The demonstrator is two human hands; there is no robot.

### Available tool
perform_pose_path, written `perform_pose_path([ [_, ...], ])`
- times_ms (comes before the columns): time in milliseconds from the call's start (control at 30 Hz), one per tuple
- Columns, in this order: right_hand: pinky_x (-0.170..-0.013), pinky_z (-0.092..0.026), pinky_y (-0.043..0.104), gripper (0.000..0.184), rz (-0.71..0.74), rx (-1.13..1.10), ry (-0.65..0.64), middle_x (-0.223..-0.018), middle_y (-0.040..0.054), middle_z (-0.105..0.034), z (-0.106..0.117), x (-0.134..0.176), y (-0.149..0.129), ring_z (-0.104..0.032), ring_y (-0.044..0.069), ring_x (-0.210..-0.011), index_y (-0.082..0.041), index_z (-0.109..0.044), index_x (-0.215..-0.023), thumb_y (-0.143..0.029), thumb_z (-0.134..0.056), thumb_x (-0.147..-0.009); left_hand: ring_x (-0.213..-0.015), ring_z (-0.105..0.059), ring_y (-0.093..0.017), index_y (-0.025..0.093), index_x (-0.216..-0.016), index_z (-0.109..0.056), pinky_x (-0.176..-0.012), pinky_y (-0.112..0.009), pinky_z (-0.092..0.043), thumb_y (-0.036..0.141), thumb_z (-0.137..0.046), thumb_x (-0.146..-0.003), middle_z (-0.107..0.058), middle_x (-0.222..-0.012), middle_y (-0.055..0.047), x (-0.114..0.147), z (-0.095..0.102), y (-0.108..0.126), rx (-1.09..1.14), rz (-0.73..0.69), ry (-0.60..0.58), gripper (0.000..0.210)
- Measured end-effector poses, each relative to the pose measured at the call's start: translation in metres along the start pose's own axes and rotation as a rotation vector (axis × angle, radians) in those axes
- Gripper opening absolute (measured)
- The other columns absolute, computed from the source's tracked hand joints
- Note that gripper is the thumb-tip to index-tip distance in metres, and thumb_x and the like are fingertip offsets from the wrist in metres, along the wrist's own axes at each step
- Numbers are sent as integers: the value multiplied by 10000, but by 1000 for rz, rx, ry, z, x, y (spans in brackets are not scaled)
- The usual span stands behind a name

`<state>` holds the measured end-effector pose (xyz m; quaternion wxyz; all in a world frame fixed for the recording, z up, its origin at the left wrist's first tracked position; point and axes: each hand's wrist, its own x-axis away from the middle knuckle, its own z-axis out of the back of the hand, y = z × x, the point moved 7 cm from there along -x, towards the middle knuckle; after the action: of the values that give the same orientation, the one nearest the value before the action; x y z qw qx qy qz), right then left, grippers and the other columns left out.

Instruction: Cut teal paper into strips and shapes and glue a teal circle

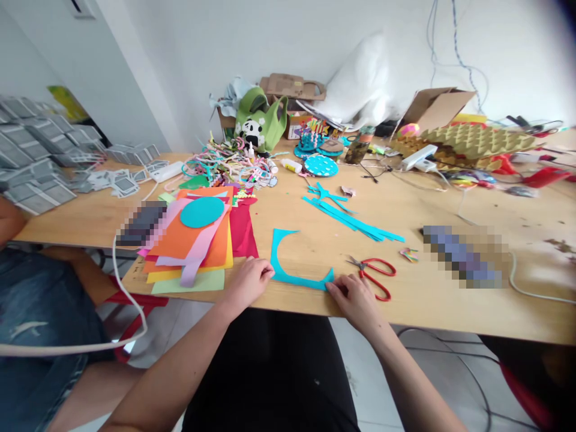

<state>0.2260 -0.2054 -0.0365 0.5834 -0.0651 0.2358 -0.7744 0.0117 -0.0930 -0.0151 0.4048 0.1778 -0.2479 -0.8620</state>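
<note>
A turquoise felt offcut (pixel 294 279) with a round bite cut out of it lies near the table's front edge. My left hand (pixel 252 279) is closed, thumb and fingers pinched at the offcut's left side. At its right end, my right hand (pixel 355 295) pinches the corner with curled fingers. Just beyond the right hand rest red-handled scissors (pixel 377 271), blades slightly apart. A turquoise felt circle (pixel 202 212) sits on a stack of coloured felt sheets (pixel 166 231) to the left. Turquoise strips (pixel 351 220) lie farther back.
Phones, blurred out, lie at left (pixel 141 223) and right (pixel 463 255); a white cable (pixel 130 294) hangs at left. Behind are a tangle of colourful strips (pixel 234 165), a green panda bag (pixel 258 123), and egg trays (pixel 477 144). Another person (pixel 40 324) sits at left.
</note>
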Motion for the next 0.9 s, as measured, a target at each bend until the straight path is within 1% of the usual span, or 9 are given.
perform_pose_path([
  [100, -715, -389, 368, 397, -31, -2, -2, -655, 48, -579, 0, -2, 0, -537, 224, -695, -208, -549, -634, -487, -421, -886, -735, -582, -168, 183, -728, -621, -699, -300, -450, 154, -577, -822, -664, -714, -8, -2, 0, -2, -1, 52, -2, 108],
  [200, -720, -388, 373, 416, -46, 3, 5, -636, 51, -579, 0, -3, -1, -542, 226, -685, -215, -503, -597, -493, -398, -888, -677, -576, -151, 174, -735, -612, -651, -279, -441, 192, -572, -827, -662, -722, -15, -4, 0, -5, 48, 118, -19, 102],
  [333, -715, -387, 377, 408, -70, 34, 3, -630, 59, -593, -1, -6, 0, -548, 233, -678, -221, -509, -590, -486, -396, -880, -632, -566, -142, 175, -716, -604, -638, -279, -437, 207, -572, -820, -663, -718, -17, -8, 0, -5, 51, 167, -26, 114],
  [400, -706, -384, 370, 397, -98, 50, -7, -641, 67, -606, -2, -8, 1, -553, 236, -685, -221, -521, -586, -476, -408, -868, -649, -574, -153, 177, -713, -606, -647, -288, -439, 223, -568, -824, -660, -708, -23, -11, 0, -4, 23, 185, -17, 126],
  [467, -706, -382, 364, 388, -122, 55, -25, -643, 69, -610, -2, -9, 0, -559, 236, -694, -222, -507, -567, -465, -421, -858, -710, -587, -179, 175, -713, -607, -662, -300, -440, 228, -560, -830, -657, -706, -38, -14, 0, -4, -33, 184, -5, 137],
  [567, -708, -378, 357, 392, -137, 36, -55, -608, 55, -592, 0, -11, -3, -561, 228, -674, -227, -454, -535, -459, -429, -851, -784, -584, -215, 173, -701, -603, -676, -318, -438, 209, -544, -836, -660, -725, -60, -17, -3, -3, -131, 171, -2, 152],
  [700, -670, -371, 340, 372, -166, -27, -68, -593, 47, -588, 2, -11, -2, -551, 214, -643, -223, -466, -529, -453, -468, -821, -770, -564, -214, 173, -680, -590, -683, -329, -439, 175, -544, -833, -651, -720, -58, -17, -7, -1, -168, 124, 12, 160],
  [800, -629, -372, 320, 375, -157, -117, -59, -585, 39, -577, 3, -10, 0, -537, 199, -620, -211, -530, -557, -481, -492, -814, -746, -544, -188, 173, -693, -590, -697, -320, -441, 133, -562, -827, -637, -715, -36, -16, 0, 4, -119, 28, 102, 142],
  [900, -602, -395, 308, 369, -103, -208, 36, -649, 45, -583, 11, -5, 2, -531, 193, -645, -198, -619, -649, -501, -515, -831, -759, -520, -176, 176, -740, -610, -713, -314, -442, 143, -572, -844, -630, -737, -21, -9, 13, 9, -42, -101, 232, 115],
])
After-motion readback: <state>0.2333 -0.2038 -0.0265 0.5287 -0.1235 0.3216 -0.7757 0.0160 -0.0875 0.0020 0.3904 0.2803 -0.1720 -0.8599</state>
